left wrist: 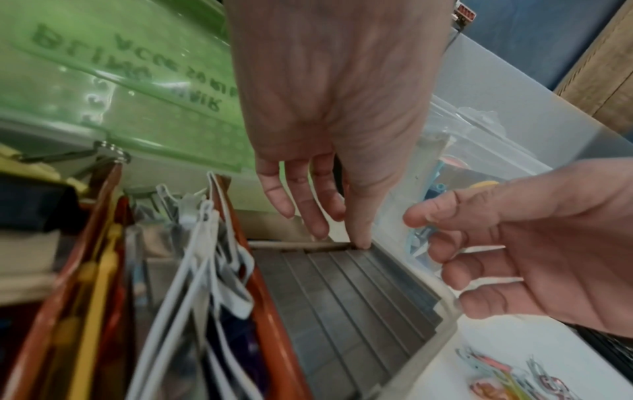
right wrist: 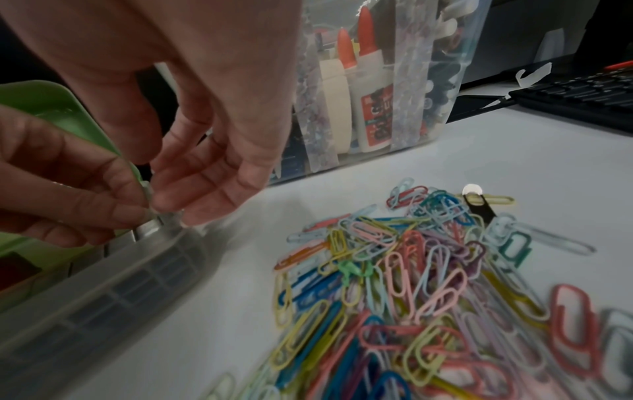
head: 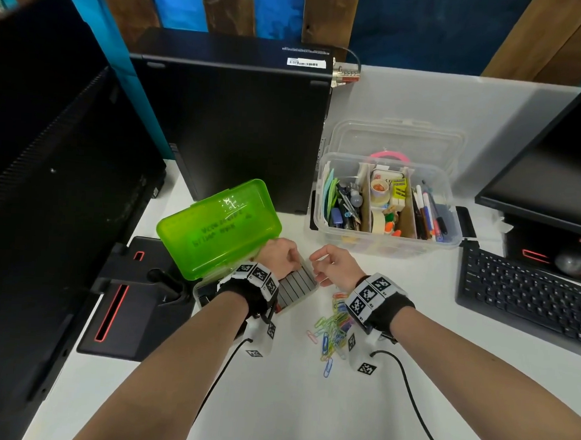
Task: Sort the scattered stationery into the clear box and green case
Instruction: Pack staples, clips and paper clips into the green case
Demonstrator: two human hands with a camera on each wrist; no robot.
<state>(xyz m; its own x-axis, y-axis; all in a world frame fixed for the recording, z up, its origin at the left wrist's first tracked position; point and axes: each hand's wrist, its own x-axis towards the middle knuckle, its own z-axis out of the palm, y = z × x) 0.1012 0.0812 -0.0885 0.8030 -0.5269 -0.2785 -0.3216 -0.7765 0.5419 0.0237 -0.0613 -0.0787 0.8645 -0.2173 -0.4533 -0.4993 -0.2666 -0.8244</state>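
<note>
The green case (head: 214,227) stands open at the left, its lid raised. Its translucent bottom tray (left wrist: 441,338) holds grey staple strips (left wrist: 342,292) and, further left, orange and white items. My left hand (left wrist: 325,230) reaches into the tray with fairly straight fingers, their tips touching the far end of the strips. My right hand (right wrist: 178,205) is loosely curled at the tray's right corner, fingertips on its rim, with nothing seen in it. A pile of coloured paper clips (head: 334,326) lies on the desk under my right wrist. The clear box (head: 451,211) stands open behind, full of stationery.
A black computer tower (head: 234,116) stands behind the case, and a monitor (head: 42,173) fills the left side. A keyboard (head: 527,299) and second monitor (head: 554,173) sit at the right. Glue bottles (right wrist: 369,89) show through the clear box's wall. White desk (head: 306,405) spreads between my forearms.
</note>
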